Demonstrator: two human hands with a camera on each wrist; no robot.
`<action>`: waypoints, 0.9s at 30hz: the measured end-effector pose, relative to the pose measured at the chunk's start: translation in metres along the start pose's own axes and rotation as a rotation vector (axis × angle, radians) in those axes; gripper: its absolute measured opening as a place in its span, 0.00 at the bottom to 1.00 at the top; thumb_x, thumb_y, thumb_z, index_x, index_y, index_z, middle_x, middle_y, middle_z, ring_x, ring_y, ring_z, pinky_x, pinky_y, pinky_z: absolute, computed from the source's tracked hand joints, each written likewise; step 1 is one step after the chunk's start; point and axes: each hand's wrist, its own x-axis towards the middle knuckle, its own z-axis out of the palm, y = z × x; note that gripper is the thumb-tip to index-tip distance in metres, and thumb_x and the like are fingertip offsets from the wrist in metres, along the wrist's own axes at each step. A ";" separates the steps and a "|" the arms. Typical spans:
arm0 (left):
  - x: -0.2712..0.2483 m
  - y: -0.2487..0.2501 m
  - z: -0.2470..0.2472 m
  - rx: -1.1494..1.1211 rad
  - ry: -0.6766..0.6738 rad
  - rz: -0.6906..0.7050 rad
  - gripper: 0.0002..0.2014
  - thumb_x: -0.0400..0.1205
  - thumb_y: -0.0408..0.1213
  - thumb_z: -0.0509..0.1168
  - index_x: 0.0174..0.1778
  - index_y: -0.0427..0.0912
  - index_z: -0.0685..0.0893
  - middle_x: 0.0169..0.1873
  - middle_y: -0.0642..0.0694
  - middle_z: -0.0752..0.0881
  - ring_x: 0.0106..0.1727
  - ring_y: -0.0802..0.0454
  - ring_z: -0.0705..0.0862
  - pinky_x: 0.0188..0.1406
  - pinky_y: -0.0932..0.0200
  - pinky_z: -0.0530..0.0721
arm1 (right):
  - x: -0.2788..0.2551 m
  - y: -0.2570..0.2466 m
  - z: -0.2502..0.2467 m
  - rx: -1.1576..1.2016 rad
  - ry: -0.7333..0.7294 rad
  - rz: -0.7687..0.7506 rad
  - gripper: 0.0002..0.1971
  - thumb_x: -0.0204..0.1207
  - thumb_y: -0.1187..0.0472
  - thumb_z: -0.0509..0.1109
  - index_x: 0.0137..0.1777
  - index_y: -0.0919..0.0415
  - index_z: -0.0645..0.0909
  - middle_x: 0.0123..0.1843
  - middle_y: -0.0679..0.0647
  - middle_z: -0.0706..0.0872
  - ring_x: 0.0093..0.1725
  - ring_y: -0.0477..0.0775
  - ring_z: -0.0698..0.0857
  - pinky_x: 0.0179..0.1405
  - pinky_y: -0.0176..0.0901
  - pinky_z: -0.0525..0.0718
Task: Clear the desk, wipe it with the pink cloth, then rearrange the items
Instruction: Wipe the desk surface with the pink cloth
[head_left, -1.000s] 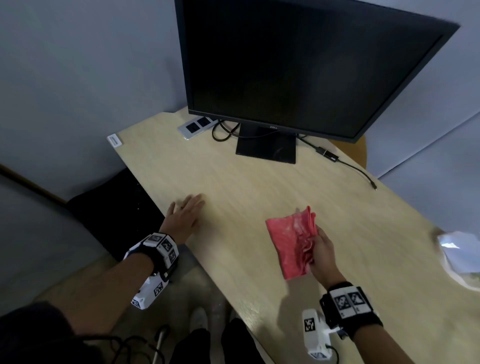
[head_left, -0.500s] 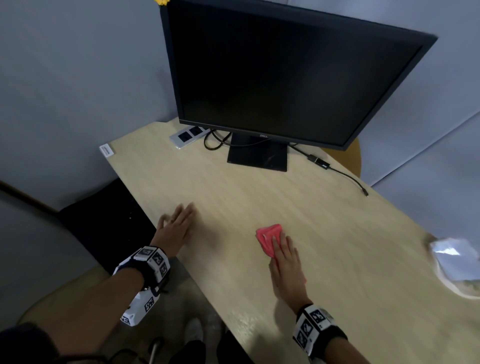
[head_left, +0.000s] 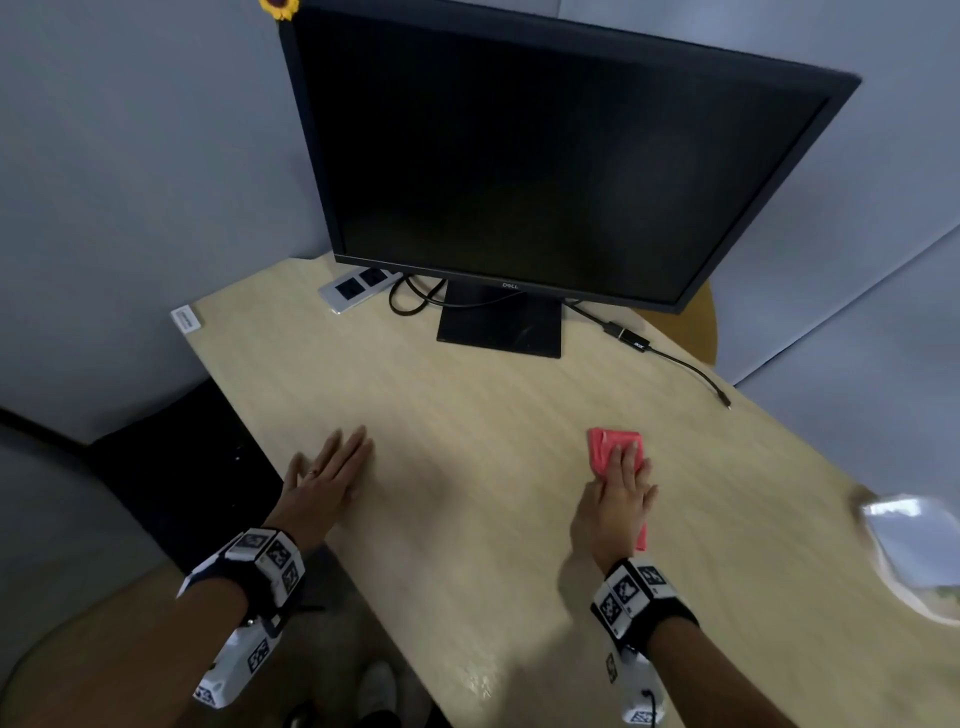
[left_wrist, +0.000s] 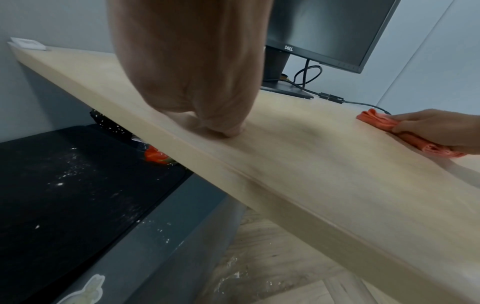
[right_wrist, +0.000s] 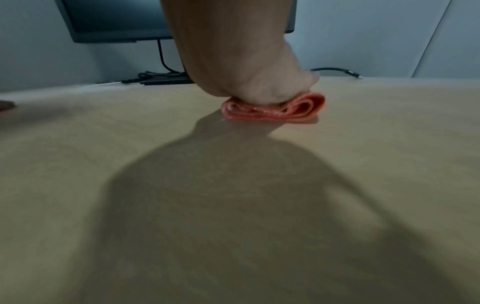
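Right hand (head_left: 618, 499) now flat, pressing folded cloth (head_left: 605, 449) onto table (head_left: 467, 415), no longer lifted; wiping underway. Left hand (head_left: 327, 475) flat, bracing.

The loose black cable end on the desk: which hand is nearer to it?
Right. The right hand presses the pink cloth just short of the cable end; the left hand lies flat near the desk's opposite edge.

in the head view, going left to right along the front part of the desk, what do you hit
left hand flat on the desk → right hand pressing the pink cloth → white bag-like thing at the far right edge
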 end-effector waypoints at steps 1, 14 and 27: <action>0.000 0.000 0.001 -0.018 0.006 -0.007 0.32 0.87 0.42 0.51 0.82 0.57 0.40 0.80 0.63 0.34 0.83 0.56 0.36 0.79 0.39 0.50 | 0.002 -0.006 0.003 -0.017 0.011 0.023 0.33 0.74 0.57 0.49 0.80 0.66 0.57 0.83 0.62 0.56 0.82 0.69 0.52 0.78 0.66 0.48; -0.002 0.000 -0.002 -0.114 -0.015 -0.001 0.29 0.84 0.54 0.39 0.83 0.57 0.43 0.81 0.64 0.35 0.83 0.57 0.35 0.79 0.39 0.46 | 0.066 -0.110 0.029 -0.046 -0.023 -0.055 0.32 0.81 0.64 0.55 0.83 0.62 0.47 0.85 0.58 0.48 0.83 0.66 0.47 0.81 0.59 0.46; -0.008 0.011 -0.017 -0.081 -0.024 -0.025 0.33 0.84 0.33 0.48 0.82 0.55 0.40 0.81 0.61 0.34 0.83 0.56 0.36 0.81 0.39 0.48 | -0.040 -0.146 0.068 0.007 -0.205 -0.738 0.31 0.76 0.68 0.60 0.79 0.53 0.60 0.81 0.54 0.64 0.82 0.62 0.57 0.79 0.62 0.57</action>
